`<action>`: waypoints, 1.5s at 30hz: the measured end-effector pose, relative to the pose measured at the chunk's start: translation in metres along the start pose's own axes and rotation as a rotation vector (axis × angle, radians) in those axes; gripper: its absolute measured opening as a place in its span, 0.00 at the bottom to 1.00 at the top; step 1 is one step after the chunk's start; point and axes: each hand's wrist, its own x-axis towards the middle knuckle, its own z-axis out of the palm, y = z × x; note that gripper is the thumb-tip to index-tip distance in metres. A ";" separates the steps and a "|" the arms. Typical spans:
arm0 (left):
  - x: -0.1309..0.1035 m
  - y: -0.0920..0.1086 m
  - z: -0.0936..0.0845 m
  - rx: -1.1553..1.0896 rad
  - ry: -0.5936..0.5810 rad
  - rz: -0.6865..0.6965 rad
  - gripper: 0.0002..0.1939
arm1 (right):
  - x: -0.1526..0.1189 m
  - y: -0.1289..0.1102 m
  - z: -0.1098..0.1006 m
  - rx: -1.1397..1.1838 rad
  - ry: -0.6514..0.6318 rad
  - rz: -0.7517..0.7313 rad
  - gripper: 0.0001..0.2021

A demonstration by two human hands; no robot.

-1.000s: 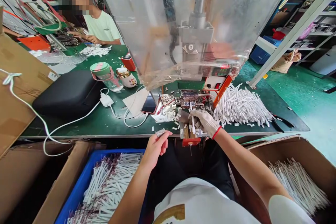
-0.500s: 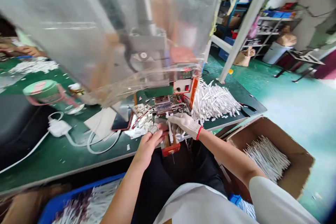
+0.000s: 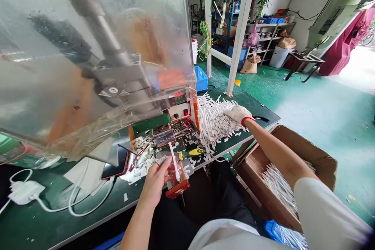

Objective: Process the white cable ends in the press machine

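The left hand [image 3: 158, 174] is bare and stands at the near edge of the desk [image 3: 96, 211], its fingers partly curled beside a white strip [image 3: 175, 162]. That strip slants from a metal block [image 3: 163, 136] on the far side toward a red end block [image 3: 177, 189] on the near side. The left grip is partly closed, thumb close to the index finger, with a small greyish piece [image 3: 161, 160] at the index finger; whether this is held or worn, and whether the fingers grip the strip, I cannot tell.

The right hand [image 3: 238, 114], in a pale glove with a red cuff, reaches to the right and touches the pile of white strips [image 3: 215, 119] on the right part of the desk. Its fingertips are lost among the strips, so I cannot tell how far this grip is open or whether it has hold of one.

Between the hands lies a tool with a yellow-and-black handle [image 3: 195, 151]. White scraps [image 3: 143, 160] are scattered left of the metal block, next to a phone [image 3: 115, 162]. A cloudy clear sheet [image 3: 99, 47] hangs on the far left, with a control box [image 3: 179, 112] near its lower right corner. Near right, below the desk, a cardboard box [image 3: 322, 164] holds more strips [image 3: 278, 183].
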 end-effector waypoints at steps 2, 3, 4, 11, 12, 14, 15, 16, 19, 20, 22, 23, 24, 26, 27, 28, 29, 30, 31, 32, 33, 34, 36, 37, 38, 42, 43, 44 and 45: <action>0.003 0.001 0.003 0.029 0.003 -0.003 0.23 | 0.002 0.002 0.005 0.031 0.015 0.004 0.17; 0.004 0.001 0.004 0.043 -0.001 0.002 0.24 | 0.001 0.004 0.008 0.049 0.022 0.004 0.17; 0.005 0.001 0.005 0.055 -0.005 0.013 0.24 | 0.000 0.005 0.009 0.071 0.028 0.001 0.17; 0.013 0.002 0.012 0.056 -0.013 0.073 0.22 | -0.009 -0.009 -0.011 0.281 0.113 -0.104 0.17; 0.012 0.003 0.013 0.029 -0.017 0.085 0.21 | -0.014 -0.014 -0.013 0.321 0.116 -0.125 0.17; 0.007 0.005 0.015 -0.032 -0.031 0.109 0.18 | -0.033 -0.024 -0.009 0.458 0.030 -0.166 0.15; 0.003 0.006 0.014 -0.058 -0.034 0.117 0.17 | -0.047 -0.028 -0.003 0.539 -0.067 -0.173 0.15; -0.001 0.006 0.013 -0.080 -0.032 0.120 0.16 | -0.063 -0.031 0.005 0.607 -0.201 -0.160 0.15; -0.017 0.003 0.004 -0.138 0.002 0.109 0.16 | -0.117 -0.034 0.045 0.634 -0.654 -0.050 0.16; -0.023 0.001 0.000 -0.164 0.020 0.111 0.17 | -0.132 -0.033 0.061 0.604 -0.763 -0.011 0.16; -0.035 -0.002 -0.011 -0.225 0.058 0.137 0.17 | -0.156 -0.033 0.094 0.560 -0.884 0.038 0.17; -0.041 -0.003 -0.017 -0.253 0.078 0.156 0.17 | -0.162 -0.034 0.111 0.547 -0.896 0.048 0.18; -0.046 -0.005 -0.024 -0.275 0.099 0.173 0.17 | -0.166 -0.035 0.126 0.539 -0.893 0.050 0.18; -0.056 -0.008 -0.038 -0.291 0.141 0.189 0.18 | -0.167 -0.037 0.150 0.533 -0.875 0.035 0.17; -0.060 -0.010 -0.045 -0.289 0.160 0.187 0.18 | -0.165 -0.039 0.159 0.534 -0.863 0.030 0.17; -0.064 -0.013 -0.051 -0.286 0.175 0.181 0.19 | -0.163 -0.040 0.166 0.537 -0.856 0.033 0.17; -0.068 -0.016 -0.058 -0.283 0.188 0.172 0.19 | -0.161 -0.042 0.171 0.537 -0.848 0.050 0.17; -0.071 -0.019 -0.063 -0.281 0.200 0.162 0.19 | -0.159 -0.043 0.175 0.534 -0.837 0.078 0.16; -0.074 -0.023 -0.068 -0.280 0.209 0.152 0.19 | -0.157 -0.045 0.177 0.533 -0.830 0.117 0.16; -0.076 -0.028 -0.072 -0.281 0.215 0.143 0.20 | -0.155 -0.046 0.178 0.537 -0.829 0.157 0.15; -0.078 -0.032 -0.075 -0.283 0.217 0.134 0.20 | -0.154 -0.047 0.179 0.544 -0.834 0.195 0.14; -0.080 -0.037 -0.077 -0.286 0.216 0.126 0.20 | -0.153 -0.048 0.179 0.555 -0.841 0.226 0.14; -0.082 -0.044 -0.080 -0.297 0.211 0.114 0.20 | -0.151 -0.050 0.180 0.573 -0.851 0.260 0.13; -0.082 -0.048 -0.081 -0.302 0.209 0.110 0.20 | -0.151 -0.051 0.181 0.577 -0.848 0.264 0.13; -0.081 -0.050 -0.081 -0.304 0.211 0.106 0.20 | -0.150 -0.051 0.181 0.578 -0.840 0.265 0.13; -0.080 -0.052 -0.077 -0.286 0.197 0.088 0.20 | -0.148 -0.049 0.186 0.598 -0.823 0.258 0.13; -0.080 -0.050 -0.074 -0.276 0.176 0.087 0.20 | -0.147 -0.049 0.187 0.608 -0.828 0.253 0.13; -0.081 -0.048 -0.072 -0.262 0.148 0.091 0.19 | -0.147 -0.048 0.188 0.612 -0.840 0.248 0.13; -0.082 -0.045 -0.070 -0.244 0.117 0.101 0.19 | -0.146 -0.047 0.188 0.604 -0.853 0.237 0.14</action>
